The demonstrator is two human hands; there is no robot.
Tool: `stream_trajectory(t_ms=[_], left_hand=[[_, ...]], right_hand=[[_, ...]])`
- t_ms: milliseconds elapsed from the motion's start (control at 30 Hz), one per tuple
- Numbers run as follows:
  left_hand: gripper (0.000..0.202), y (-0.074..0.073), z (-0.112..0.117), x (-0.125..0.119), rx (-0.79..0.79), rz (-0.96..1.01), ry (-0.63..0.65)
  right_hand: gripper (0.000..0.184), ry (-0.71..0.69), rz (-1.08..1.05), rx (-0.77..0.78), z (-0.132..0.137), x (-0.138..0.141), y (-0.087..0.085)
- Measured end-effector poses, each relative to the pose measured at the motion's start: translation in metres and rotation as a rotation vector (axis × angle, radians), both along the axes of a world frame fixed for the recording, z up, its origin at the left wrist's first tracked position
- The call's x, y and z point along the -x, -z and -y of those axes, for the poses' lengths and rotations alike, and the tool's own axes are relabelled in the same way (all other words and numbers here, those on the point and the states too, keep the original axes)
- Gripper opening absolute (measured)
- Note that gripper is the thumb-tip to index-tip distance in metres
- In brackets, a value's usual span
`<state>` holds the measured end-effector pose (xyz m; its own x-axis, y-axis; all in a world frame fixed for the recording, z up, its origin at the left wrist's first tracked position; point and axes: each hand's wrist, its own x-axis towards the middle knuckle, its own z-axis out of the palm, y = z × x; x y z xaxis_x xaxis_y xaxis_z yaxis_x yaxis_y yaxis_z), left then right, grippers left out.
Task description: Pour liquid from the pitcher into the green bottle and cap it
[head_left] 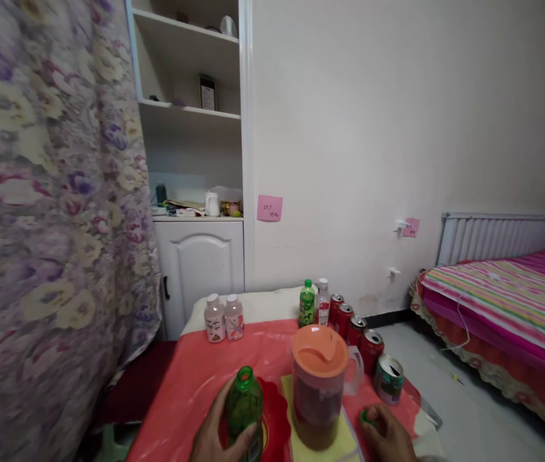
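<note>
holding in the curled left hand (211, 435) a mouth-up, uncapped green bottle (243, 404), by the red plate (279, 410); pinching in the right hand (388, 434), between close fingertips, probably its cap (367, 417), near the lidded pitcher (318, 388). judging progress from the head view: seemingly opened already, with cap and bottle apart, not recapped. cannot tell, through the green side, the level inside, nor anything left to do.

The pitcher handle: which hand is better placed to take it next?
Probably the right hand: nearer the handle, pinching only a small green cap; the left hand grips an open green bottle.
</note>
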<state>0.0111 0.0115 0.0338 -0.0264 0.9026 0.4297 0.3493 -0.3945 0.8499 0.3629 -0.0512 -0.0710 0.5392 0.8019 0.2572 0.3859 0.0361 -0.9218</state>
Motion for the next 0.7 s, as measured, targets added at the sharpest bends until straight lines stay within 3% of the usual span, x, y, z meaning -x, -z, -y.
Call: stream_trajectory(t_ms=[167,400,700], left_hand=[[0.071,0.008,-0.009,0.002,0.093,0.053,-0.021],[0.084,0.014,-0.012,0.0,0.215,0.038,0.103],[0.08,0.013,-0.011,-0.011,0.247,0.122,0.122]], right_hand=[[0.019,-0.008,0.073,0.071,-0.007,-0.002,0.027],[0.027,-0.063,0.274,0.155,-0.008,-0.021,0.054],[0.036,0.08,0.224,-0.004,-0.003,-0.015,0.06]])
